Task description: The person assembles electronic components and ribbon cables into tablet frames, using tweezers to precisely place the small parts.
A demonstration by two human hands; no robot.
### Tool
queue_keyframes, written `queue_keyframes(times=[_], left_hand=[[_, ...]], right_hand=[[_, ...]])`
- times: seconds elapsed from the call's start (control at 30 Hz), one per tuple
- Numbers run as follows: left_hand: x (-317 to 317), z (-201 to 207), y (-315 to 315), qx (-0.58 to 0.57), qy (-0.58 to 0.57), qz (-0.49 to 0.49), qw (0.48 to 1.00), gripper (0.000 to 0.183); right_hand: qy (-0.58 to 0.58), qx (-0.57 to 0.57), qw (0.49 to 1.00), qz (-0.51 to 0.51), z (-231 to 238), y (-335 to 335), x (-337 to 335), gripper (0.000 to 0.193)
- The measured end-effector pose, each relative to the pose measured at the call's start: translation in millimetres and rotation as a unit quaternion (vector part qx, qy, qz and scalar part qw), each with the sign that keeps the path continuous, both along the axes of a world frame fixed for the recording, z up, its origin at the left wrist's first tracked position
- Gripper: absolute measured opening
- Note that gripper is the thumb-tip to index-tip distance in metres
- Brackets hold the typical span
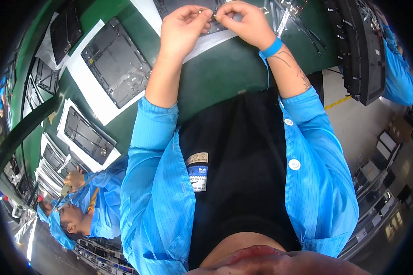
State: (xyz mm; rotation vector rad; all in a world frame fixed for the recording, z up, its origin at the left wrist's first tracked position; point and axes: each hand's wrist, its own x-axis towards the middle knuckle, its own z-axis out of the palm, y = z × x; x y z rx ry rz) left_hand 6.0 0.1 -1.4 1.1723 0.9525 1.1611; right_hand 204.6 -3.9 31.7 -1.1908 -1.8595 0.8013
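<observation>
At the top middle, my left hand (pixel 183 27) and my right hand (pixel 248 24) are close together, each with thumb and finger pinched. Small bits show at both fingertips, too small to name. Beneath the fingers lies a dark flat device housing (pixel 172 5) on a white sheet (pixel 205 50); the hands and the picture's edge hide part of it. A blue wrist strap (pixel 271 48) with a thin cord circles my right wrist. Just right of that hand, several thin dark flat cables (pixel 303 28) lie loosely spread.
Left on the green table (pixel 206 87) are another dark housing (pixel 117 59) on white paper and a smaller one (pixel 85 133). A tall black rack (pixel 360 50) stands right. A co-worker in blue (pixel 101 201) works lower left; another person's blue sleeve (pixel 399 73) shows behind the rack.
</observation>
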Motion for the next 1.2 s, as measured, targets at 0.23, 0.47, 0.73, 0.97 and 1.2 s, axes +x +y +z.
queue_keyframes(times=[0.23,0.47,0.73,0.97,1.2], left_hand=[[2,1,-2,-0.006,0.005,-0.007,1.0,0.019],[1,1,1,-0.026,-0.002,-0.025,0.999,0.021],[0,1,3,-0.024,-0.006,-0.032,0.999,0.021],[-1,7,1,-0.038,0.007,-0.021,0.999,0.02],[-3,9,3,-0.075,0.006,-0.02,0.997,0.012]], right_hand=[[0.044,0.027,0.997,0.053,-5,3,7,0.01],[-0.022,-0.031,0.999,0.03,-3,4,10,0.012],[0.023,-0.042,0.998,0.041,-10,6,11,0.011],[0.022,-0.052,0.998,0.032,-10,6,6,0.01],[0.024,-0.031,0.999,0.03,-9,6,3,0.01]])
